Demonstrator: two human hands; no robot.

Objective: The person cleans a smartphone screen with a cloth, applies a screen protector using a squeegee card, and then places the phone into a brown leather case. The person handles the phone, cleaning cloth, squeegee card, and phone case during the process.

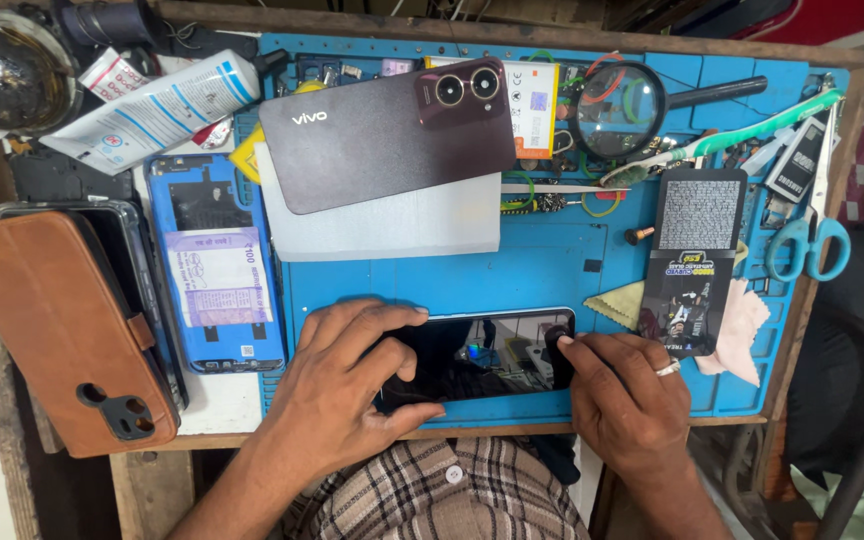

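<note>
Blue repair mat (542, 270) on wooden bench. Left hand (352, 390) spread flat, pinning phone (492, 350) by its edges. Right hand (622, 390) fingers pinched on black knob (558, 338) at phone's end; magnifier (620, 110), scissors (810, 235) behind.

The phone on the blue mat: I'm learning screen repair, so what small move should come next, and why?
Probably press the small black piece down at the phone screen's right end. The right hand already pinches it there, while the left hand steadies the phone's left end on the blue mat.

Plaid shirt (452, 495), ring (668, 368) on right hand (627, 400).
</note>
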